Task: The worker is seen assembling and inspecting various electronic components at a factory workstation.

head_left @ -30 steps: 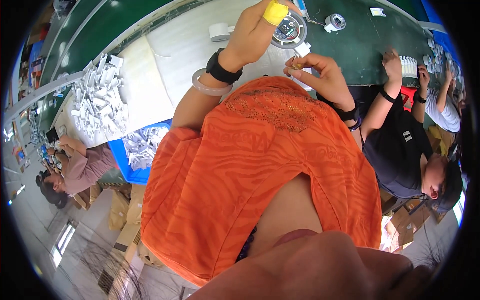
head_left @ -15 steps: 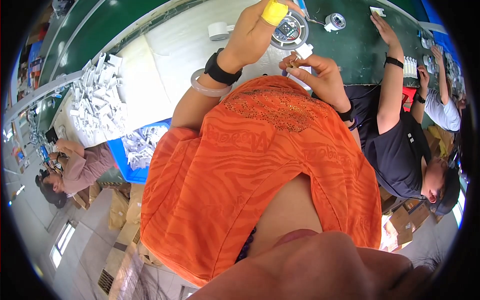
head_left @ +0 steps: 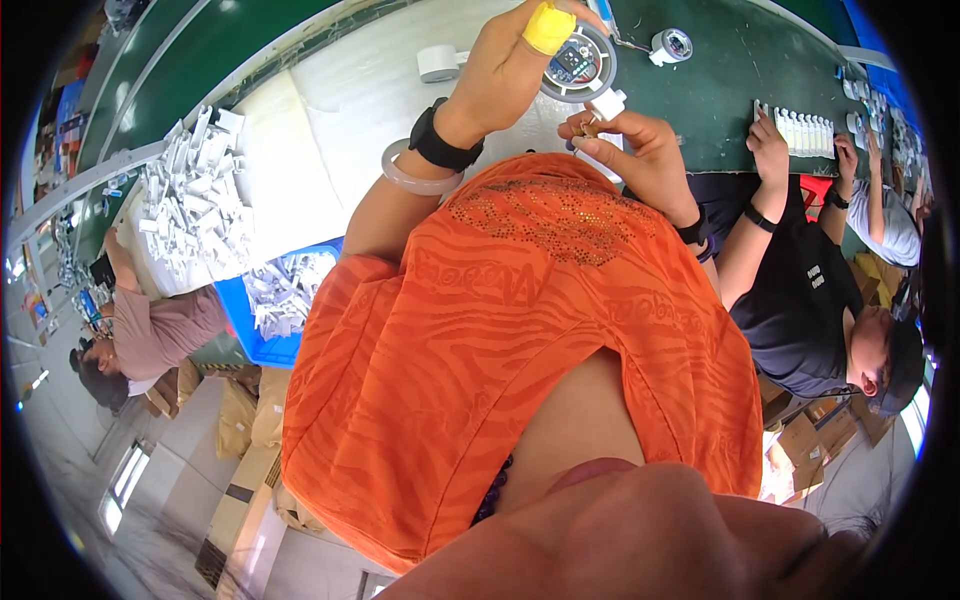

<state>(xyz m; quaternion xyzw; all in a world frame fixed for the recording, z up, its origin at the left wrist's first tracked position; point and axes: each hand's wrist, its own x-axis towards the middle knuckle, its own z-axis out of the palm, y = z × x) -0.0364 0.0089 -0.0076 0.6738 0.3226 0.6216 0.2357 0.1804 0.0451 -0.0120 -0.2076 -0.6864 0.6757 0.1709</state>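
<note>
My left hand, with yellow wrap on a finger, grips a round grey housing at its left side. A circuit board with small parts shows inside the ring. A short white stub sticks out from the housing's lower right edge. Just below that stub, my right hand is closed in a pinch. Between its thumb and finger is something small and brass-coloured, too little to make out. On the table to the right lies a second round white unit with a wire running toward my left hand.
A white cylindrical part stands left of my hands. White brackets are heaped farther left, above a blue bin holding more. At right, a co-worker in black reaches to a row of white pieces. Another person sits at far left.
My hands have barely moved. The co-worker on the right has drawn an arm back to the row of white pieces, bringing along a white piece. The person at left has stretched an arm toward the table.
</note>
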